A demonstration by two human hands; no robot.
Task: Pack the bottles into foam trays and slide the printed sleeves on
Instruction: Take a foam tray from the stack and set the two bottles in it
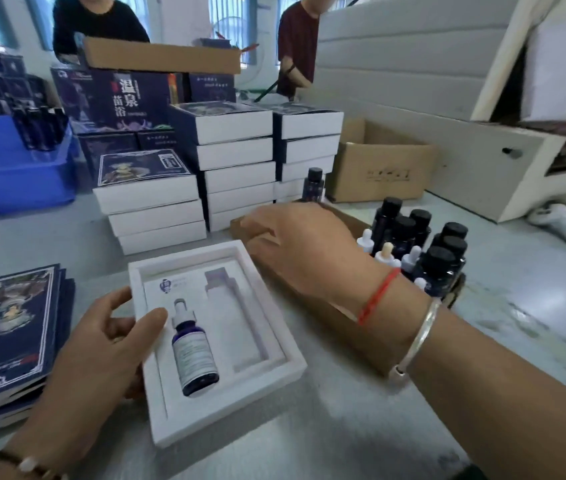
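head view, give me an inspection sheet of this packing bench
surface: grey table, scuffed
job's things: foam tray with one dropper bottle in its left slot, right slot empty; more bottles upright at right; sleeves stacked at left
clutter: stacked boxes, carton, blue crate
hands: left hand holds the tray's edge; right hand open above the table, holding nothing
cables: nothing seen
surroundings: two people behind the table

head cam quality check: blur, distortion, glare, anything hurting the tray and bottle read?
Head view: foam tray and dropper bottle reasonably sharp; right hand slightly motion-soft; wide-angle bending at edges, sleeve stack skewed; windows blown out at top; soft even light, no harsh shadows.
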